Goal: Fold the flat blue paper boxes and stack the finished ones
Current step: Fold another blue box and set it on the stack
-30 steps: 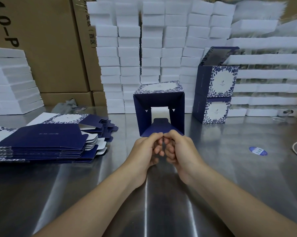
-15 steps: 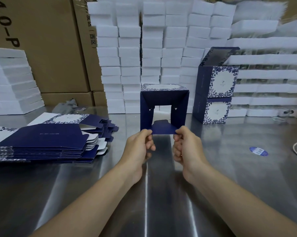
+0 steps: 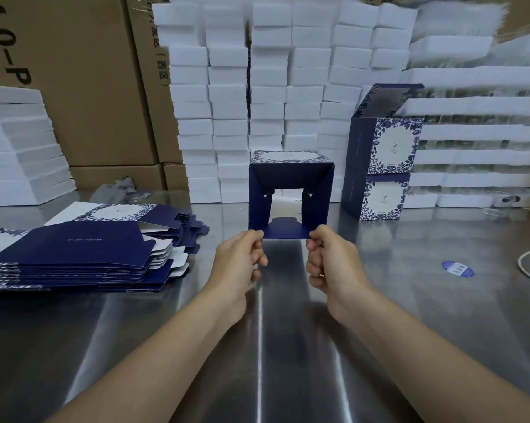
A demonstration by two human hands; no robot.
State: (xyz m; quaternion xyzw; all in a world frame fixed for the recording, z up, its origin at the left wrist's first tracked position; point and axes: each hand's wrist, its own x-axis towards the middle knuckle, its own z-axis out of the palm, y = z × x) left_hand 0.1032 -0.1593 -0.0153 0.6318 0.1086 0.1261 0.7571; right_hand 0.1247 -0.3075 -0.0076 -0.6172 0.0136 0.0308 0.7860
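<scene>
I have one blue box (image 3: 289, 190) opened into a square tube at the centre of the frame, its open end facing me. The left hand (image 3: 239, 257) pinches the lower left corner of the near edge and the right hand (image 3: 330, 261) pinches the lower right corner. Both grips are narrow, thumb against forefinger on the card. I cannot tell whether the box rests on the worktop (image 3: 288, 346) or hangs just above it.

Inside, two side flaps lean inward and a tabbed flap lies along the bottom. I judge the step in hand is closing that end of the box, and it is not yet locked. The next move calls for folding the side flaps in and tucking the tab while keeping the tube square.

The flat blanks (image 3: 74, 248) wait at centre left. Two finished boxes (image 3: 379, 166) stand stacked right of centre, where this one should go.
</scene>
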